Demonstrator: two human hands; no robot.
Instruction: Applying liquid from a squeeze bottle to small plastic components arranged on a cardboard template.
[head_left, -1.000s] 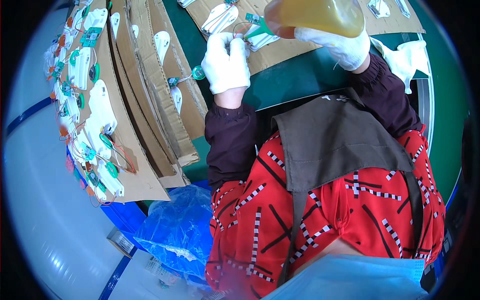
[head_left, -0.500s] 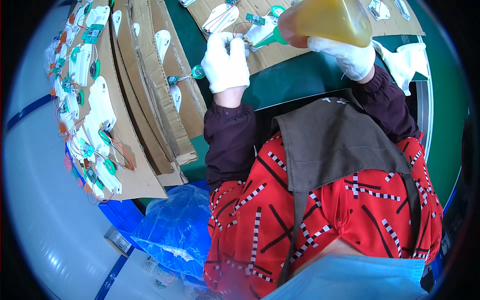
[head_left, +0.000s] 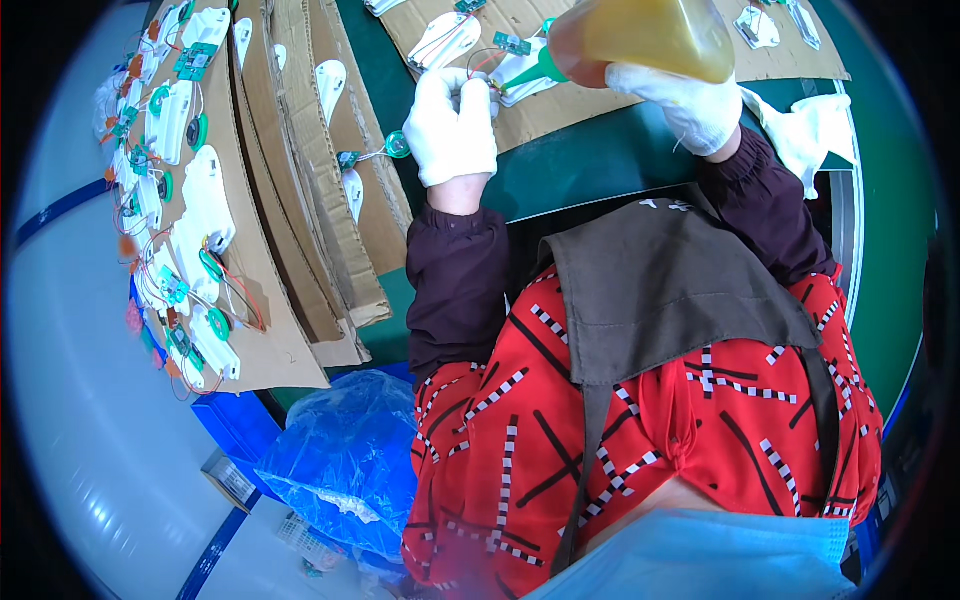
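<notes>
My right hand (head_left: 678, 106), in a white glove, is wrapped round a translucent squeeze bottle (head_left: 640, 42) of amber liquid, tipped sideways. Its green nozzle (head_left: 546, 68) points left over a white plastic housing (head_left: 522, 82) on a cardboard sheet. My left hand (head_left: 452, 128), also gloved, is closed at the housing's left end, near thin red wires; what its fingertips pinch is hidden. A small green circuit board (head_left: 512, 43) sits just above that housing. To the left lies another white housing (head_left: 445, 40) with wires.
Stacked cardboard sheets (head_left: 262, 345) on the left carry several white housings with boards, wires and round green parts. A white cloth (head_left: 808, 135) lies right of my right hand on the green table (head_left: 590, 148). Below left is a blue plastic bag (head_left: 345, 450).
The bottle in my right hand has shifted slightly left, its nozzle now nearer my left fingertips. My left hand stays almost where it was, and the view has shifted slightly.
</notes>
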